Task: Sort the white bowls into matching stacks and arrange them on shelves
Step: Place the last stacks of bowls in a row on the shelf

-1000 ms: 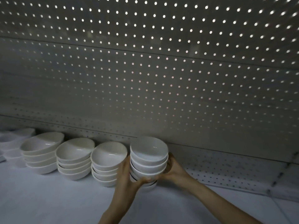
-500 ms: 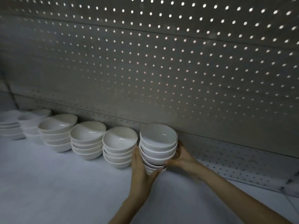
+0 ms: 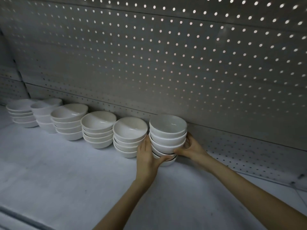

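While five stacks (image 3: pixel 98 130) stand in a row on the shelf (image 3: pixel 66 176), the left hand (image 3: pixel 146 156) and right hand (image 3: pixel 191 149) clasp a sixth stack (image 3: pixel 167 135) at its right end. This shelf looks nearly arranged.

2 slim forearms show, the left forearm (image 3: pixel 126 201) and the right forearm (image 3: pixel 249 188), both bare right to the frame's edge. The left hand (image 3: pixel 146 156) and right hand (image 3: pixel 192 148) are bare too, with slender fingers; the nails are too dim to make out.
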{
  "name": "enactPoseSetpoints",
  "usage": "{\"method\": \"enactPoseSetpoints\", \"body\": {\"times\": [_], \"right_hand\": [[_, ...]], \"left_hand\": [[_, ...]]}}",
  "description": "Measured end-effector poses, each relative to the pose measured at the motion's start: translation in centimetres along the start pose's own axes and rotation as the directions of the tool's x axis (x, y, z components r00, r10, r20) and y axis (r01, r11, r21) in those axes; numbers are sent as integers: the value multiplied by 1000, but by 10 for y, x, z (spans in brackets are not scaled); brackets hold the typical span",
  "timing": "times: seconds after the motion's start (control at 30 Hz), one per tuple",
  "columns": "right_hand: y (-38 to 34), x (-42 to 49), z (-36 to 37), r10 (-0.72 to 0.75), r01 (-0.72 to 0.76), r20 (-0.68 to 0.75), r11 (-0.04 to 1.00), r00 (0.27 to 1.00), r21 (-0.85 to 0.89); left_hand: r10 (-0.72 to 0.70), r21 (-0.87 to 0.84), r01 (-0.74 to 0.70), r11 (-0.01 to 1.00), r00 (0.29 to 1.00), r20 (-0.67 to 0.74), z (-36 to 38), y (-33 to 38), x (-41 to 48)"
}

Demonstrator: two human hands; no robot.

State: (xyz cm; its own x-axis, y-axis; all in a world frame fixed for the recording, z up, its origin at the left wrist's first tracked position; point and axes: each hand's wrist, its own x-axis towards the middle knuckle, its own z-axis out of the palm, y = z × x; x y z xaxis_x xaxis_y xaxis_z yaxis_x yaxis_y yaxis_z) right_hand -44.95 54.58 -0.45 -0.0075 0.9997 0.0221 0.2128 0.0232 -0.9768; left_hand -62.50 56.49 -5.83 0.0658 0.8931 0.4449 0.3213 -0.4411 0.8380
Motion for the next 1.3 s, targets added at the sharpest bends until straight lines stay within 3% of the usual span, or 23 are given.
{"method": "enactPoseSetpoints", "body": {"times": [0.73, 0.97, 1.07, 1.13, 1.2, 1.3], "right_hand": [[-4, 0, 6, 73, -74, -14, 987, 997, -141], [-17, -22, 17, 89, -117, -127, 963, 988, -241], [-18, -46, 12, 106, -189, -196, 860, 975, -474], [-16, -69, 4, 79, -218, -231, 708, 970, -671], [-17, -91, -6, -14, -187, -230, 539, 973, -821], [-16, -124, -27, -99, -196, -252, 386, 963, -901]], "left_hand": [[-108, -112, 110, 988, 994, 23, -1, 8, 0], [-92, -114, 100, 988, 993, 71, 0, 7, -5], [-41, -122, 51, 991, 996, 84, -6, 7, -12], [-24, -73, 33, 997, 992, 128, -14, 6, -19], [5, 43, -13, 999, 984, 177, -27, 6, -23], [46, 272, -129, 954, 956, 291, -47, 12, -27]]}}
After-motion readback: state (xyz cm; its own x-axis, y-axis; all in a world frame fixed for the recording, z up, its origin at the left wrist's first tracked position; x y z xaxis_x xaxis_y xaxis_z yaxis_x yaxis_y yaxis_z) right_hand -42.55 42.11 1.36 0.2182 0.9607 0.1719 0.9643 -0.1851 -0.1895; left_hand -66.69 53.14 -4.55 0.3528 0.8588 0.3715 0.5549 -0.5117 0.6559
